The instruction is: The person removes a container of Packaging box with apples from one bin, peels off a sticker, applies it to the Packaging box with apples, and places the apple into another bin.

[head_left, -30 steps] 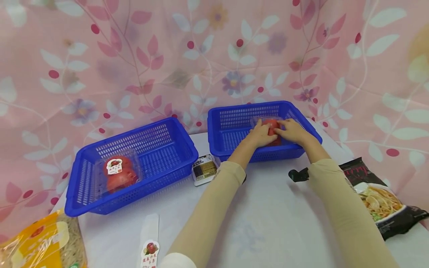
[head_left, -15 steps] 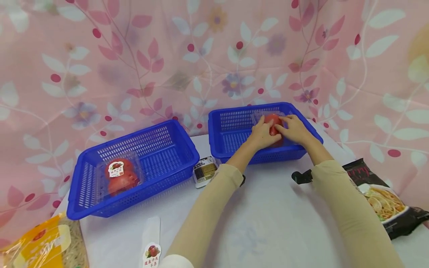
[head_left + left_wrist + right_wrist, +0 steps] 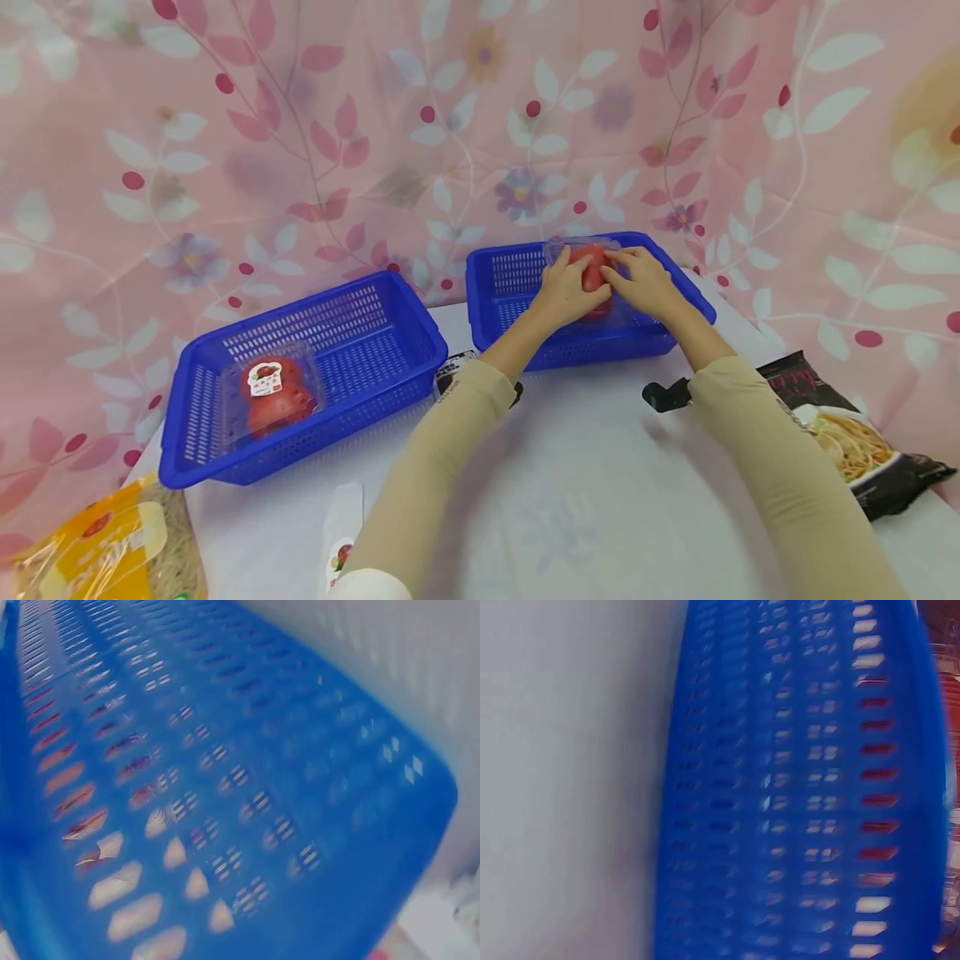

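Note:
In the head view both hands reach into the right blue basket (image 3: pixel 592 354). Between them is a clear plastic box of red fruit (image 3: pixel 594 254), apparently apples. My left hand (image 3: pixel 561 293) grips its left side and my right hand (image 3: pixel 643 283) its right, thumbs close together over the fruit. The hands cover part of the box. Blue slotted basket wall (image 3: pixel 300 750) fills most of the left wrist view, where the hand is hardly distinguishable. A basket wall (image 3: pixel 795 787) also dominates the right wrist view, with red showing through its slots.
A second blue basket (image 3: pixel 360 342) at left holds a similar box of red fruit (image 3: pixel 279 408) with a round label. Around lie a small flat packet (image 3: pixel 453 367), a label strip (image 3: pixel 343 517), a yellow noodle bag (image 3: pixel 105 550) and a black noodle bag (image 3: pixel 847 442).
Both hands and the box have shifted left within the right basket, and the box sits slightly higher in view. The head view has also moved a little.

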